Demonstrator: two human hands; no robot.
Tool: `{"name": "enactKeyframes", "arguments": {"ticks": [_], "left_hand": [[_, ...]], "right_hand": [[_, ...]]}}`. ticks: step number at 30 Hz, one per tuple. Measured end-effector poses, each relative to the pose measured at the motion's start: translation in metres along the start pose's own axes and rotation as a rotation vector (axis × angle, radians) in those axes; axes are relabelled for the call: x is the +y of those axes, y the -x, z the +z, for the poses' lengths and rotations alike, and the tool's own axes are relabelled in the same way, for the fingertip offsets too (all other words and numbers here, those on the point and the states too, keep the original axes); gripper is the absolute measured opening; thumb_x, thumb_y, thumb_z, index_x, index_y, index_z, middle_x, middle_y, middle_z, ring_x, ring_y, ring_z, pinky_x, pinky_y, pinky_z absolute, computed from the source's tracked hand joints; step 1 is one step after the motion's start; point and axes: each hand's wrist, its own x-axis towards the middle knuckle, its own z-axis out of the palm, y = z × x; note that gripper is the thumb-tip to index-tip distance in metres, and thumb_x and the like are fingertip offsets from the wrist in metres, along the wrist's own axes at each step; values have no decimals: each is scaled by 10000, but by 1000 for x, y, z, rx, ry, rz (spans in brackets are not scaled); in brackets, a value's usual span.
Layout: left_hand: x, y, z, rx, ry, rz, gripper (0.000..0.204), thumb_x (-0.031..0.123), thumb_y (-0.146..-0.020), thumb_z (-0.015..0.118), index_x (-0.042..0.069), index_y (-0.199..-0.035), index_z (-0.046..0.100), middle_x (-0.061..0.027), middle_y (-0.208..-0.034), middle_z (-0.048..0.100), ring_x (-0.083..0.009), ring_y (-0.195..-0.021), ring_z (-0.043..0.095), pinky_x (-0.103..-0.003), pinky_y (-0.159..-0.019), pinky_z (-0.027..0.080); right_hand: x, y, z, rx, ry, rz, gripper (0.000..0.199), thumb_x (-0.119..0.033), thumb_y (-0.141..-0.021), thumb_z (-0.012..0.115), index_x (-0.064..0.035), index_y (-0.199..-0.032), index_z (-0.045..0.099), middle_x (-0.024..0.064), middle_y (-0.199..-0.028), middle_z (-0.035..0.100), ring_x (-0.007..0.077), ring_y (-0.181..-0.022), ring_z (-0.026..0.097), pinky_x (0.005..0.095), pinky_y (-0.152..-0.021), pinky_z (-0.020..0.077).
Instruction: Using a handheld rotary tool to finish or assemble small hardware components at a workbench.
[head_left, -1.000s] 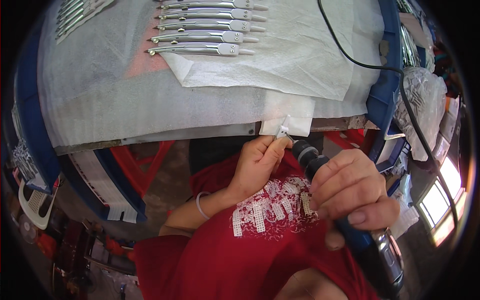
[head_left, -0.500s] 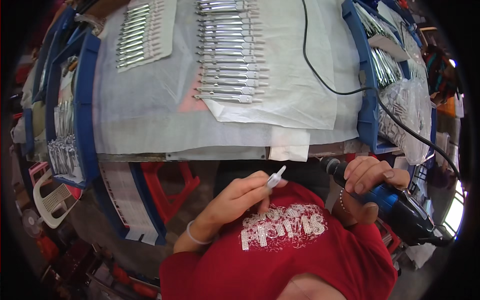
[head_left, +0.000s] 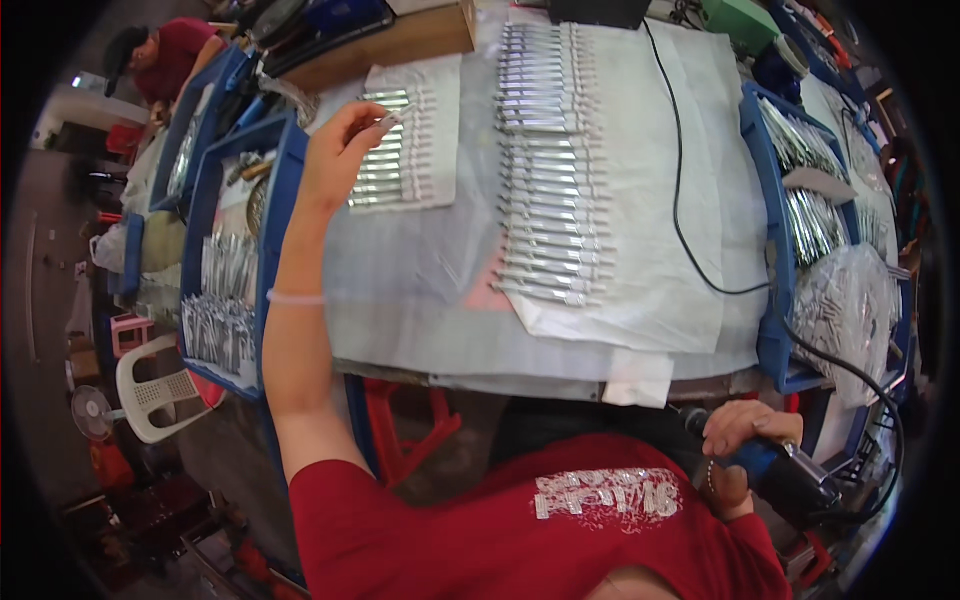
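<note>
My left hand (head_left: 352, 140) reaches out over the far left of the table, thumb and fingers pinched at a row of slim silvery metal parts (head_left: 392, 160) on a white sheet. A bit of shiny metal shows at the fingertips, mostly hidden by them. Low at the right, just off the table's front edge, my right hand (head_left: 738, 440) is wrapped round a blue and black corded power tool (head_left: 795, 475), its nose towards the table. A longer row of similar metal parts (head_left: 550, 200) lies along the middle of the table.
Blue bins (head_left: 292, 170) with metal parts flank the table at left, and another blue bin (head_left: 775, 330) stands at right with a clear plastic bag (head_left: 850, 310). A black cable (head_left: 680, 190) crosses the right side. Another person (head_left: 175, 60) is at the far left.
My left hand has gone from in front of my chest, where it held a small pale part, out to the far left row. The right hand still holds the power tool; the view has shifted.
</note>
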Motion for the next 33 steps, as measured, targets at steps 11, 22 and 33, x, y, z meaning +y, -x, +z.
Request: {"name": "enactKeyframes", "arguments": {"ticks": [11, 22, 33], "left_hand": [[-109, -155, -4, -437, -212, -22, 130, 12, -757, 642, 10, -874, 587, -34, -751, 594, -105, -723, 538, -243, -694, 449], [-115, -170, -6, -476, -343, 78, 152, 35, -780, 637, 17, -929, 663, -64, -924, 575, -152, -868, 565, -270, -799, 445], [97, 10, 39, -511, 63, 174, 149, 54, -827, 629, 5, -968, 631, -88, -929, 649, -159, -865, 614, -260, -775, 473]], "right_hand": [[5, -20, 11, 185, 160, 96, 500, -344, -771, 743, -86, -1009, 387, 24, -615, 491, 155, -485, 507, 279, -464, 431], [8, -34, 17, 220, 111, 198, 530, -319, -750, 759, -85, -1034, 377, 39, -674, 496, 153, -538, 516, 290, -530, 443], [-13, -6, -9, 68, 115, 20, 476, -83, -752, 657, -25, -1117, 357, 104, -759, 520, 195, -631, 564, 324, -600, 493]]}}
